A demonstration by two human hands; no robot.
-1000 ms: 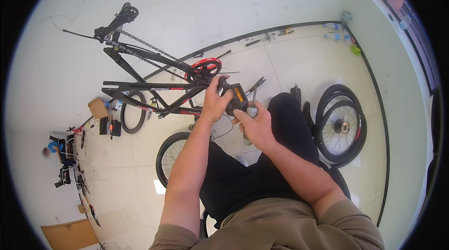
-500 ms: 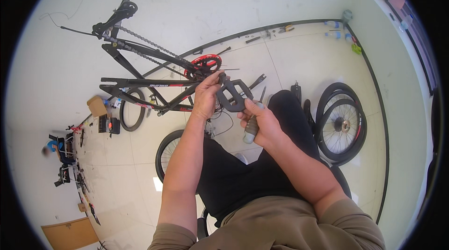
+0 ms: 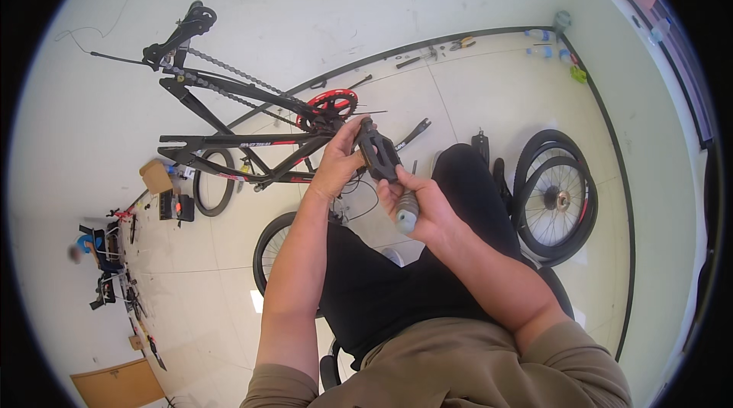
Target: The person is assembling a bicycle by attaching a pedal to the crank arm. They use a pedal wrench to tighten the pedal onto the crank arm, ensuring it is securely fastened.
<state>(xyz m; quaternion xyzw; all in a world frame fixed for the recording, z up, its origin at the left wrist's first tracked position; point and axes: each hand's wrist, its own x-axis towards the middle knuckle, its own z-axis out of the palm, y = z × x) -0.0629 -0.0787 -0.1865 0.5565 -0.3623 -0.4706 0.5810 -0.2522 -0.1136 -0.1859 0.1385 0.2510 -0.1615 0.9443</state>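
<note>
My left hand (image 3: 340, 160) covers part of the left edge of the pedal (image 3: 379, 154); the pedal's underside is hidden. Fingers of my right hand (image 3: 431, 206) conceal part of the grip of the screwdriver (image 3: 407, 213). Behind my left hand, part of the bicycle frame (image 3: 256, 141) is obscured. My left forearm (image 3: 294, 286) blocks much of the near-left wheel (image 3: 263, 251). Far left: person (image 3: 86, 243) blurred, clutter (image 3: 141, 324) too small to identify. The dark rim crops the door (image 3: 118, 385), left, and the window (image 3: 672, 45), right.

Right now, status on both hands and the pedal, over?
Left hand gripping black pedal. Right hand holding grey-handled tool, also touching pedal's near end. Bike frame beyond left hand; nothing visibly blocking.
</note>
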